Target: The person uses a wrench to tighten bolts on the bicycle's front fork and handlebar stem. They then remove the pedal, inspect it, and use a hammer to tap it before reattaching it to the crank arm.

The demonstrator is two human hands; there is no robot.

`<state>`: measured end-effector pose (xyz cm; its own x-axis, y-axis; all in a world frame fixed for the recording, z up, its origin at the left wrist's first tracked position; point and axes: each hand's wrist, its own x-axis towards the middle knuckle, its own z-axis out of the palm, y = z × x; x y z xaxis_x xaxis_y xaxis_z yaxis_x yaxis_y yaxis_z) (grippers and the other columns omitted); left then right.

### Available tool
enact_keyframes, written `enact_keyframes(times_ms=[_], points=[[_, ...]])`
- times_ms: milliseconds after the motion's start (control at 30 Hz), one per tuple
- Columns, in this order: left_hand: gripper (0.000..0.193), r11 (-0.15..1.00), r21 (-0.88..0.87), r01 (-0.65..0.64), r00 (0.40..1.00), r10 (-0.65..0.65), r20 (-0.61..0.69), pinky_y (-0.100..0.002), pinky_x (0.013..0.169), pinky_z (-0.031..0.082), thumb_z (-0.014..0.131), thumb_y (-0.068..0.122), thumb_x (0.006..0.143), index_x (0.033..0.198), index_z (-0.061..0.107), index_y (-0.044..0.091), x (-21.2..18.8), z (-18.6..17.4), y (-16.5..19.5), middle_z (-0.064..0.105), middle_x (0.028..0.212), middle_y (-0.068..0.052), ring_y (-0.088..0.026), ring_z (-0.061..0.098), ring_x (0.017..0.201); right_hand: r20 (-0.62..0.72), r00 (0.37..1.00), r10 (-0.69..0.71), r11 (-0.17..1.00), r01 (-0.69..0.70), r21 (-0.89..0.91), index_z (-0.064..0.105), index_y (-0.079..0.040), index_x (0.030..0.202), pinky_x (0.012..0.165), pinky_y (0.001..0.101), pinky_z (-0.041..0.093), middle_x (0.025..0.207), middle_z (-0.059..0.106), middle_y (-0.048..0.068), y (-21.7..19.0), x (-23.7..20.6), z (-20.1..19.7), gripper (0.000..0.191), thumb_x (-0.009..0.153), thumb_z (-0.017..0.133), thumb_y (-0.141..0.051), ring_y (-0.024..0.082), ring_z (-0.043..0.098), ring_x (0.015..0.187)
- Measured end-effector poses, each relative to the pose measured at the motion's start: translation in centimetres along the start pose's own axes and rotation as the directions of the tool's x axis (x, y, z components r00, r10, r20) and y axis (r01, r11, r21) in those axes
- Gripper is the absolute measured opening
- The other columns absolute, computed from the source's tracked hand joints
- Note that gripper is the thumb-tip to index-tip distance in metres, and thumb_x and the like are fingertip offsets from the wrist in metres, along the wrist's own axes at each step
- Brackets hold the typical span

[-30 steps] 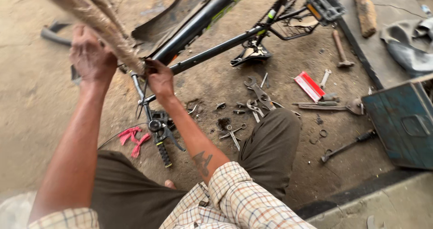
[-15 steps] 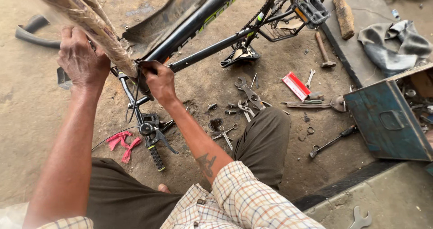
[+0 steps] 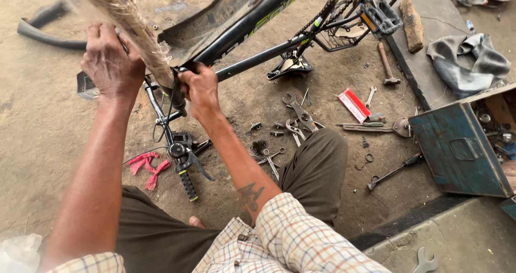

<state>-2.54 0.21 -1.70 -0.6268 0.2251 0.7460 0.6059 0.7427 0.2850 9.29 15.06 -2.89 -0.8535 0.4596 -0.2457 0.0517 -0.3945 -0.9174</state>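
Change: against the earlier views, we see both hands and the frame (image 3: 252, 23) sit nearer and larger; the grips look unchanged, so the work appears steady.
Left hand (image 3: 110, 63): we find it pressed on the wrapped fork (image 3: 126, 23), fingers spread.
Right hand (image 3: 200, 87): clamped round the head tube, beside the fork.
Handlebar (image 3: 180, 154): lies on the ground below the hands.
Hidden: we cannot make out the head tube under the fist; the fork top is blurred and cut off.
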Motion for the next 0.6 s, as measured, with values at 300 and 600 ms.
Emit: enact_keyframes(times_ms=[300, 600], points=[[0.028, 0.999, 0.041, -0.006, 0.995, 0.009, -0.097, -0.042, 0.077, 0.063, 0.059, 0.011, 0.099, 0.121, 0.069, -0.002, -0.4, -0.5, 1.2, 0.068, 0.120, -0.027, -0.035, 0.073, 0.099, 0.124, 0.934, -0.335, 0.939, 0.341, -0.033, 0.074, -0.004, 0.119, 0.062, 0.0282, 0.046, 0.099, 0.077, 0.005, 6.1, -0.3, -4.6, 0.020, 0.104, 0.066, -0.015, 0.011, 0.062, 0.079], [0.035, 0.997, 0.054, -0.057, 0.988, 0.064, -0.139, -0.038, 0.081, 0.057, 0.038, 0.024, 0.113, 0.137, 0.053, 0.003, -0.1, -0.5, -0.5, 0.059, 0.123, -0.021, -0.029, 0.063, 0.107, 0.232, 0.859, -0.456, 0.870, 0.376, 0.319, 0.072, -0.009, 0.126, 0.085, 0.0230, 0.055, 0.120, 0.077, 0.008, 7.8, 1.8, -3.9, 0.023, 0.104, 0.067, -0.013, 0.013, 0.072, 0.106]])
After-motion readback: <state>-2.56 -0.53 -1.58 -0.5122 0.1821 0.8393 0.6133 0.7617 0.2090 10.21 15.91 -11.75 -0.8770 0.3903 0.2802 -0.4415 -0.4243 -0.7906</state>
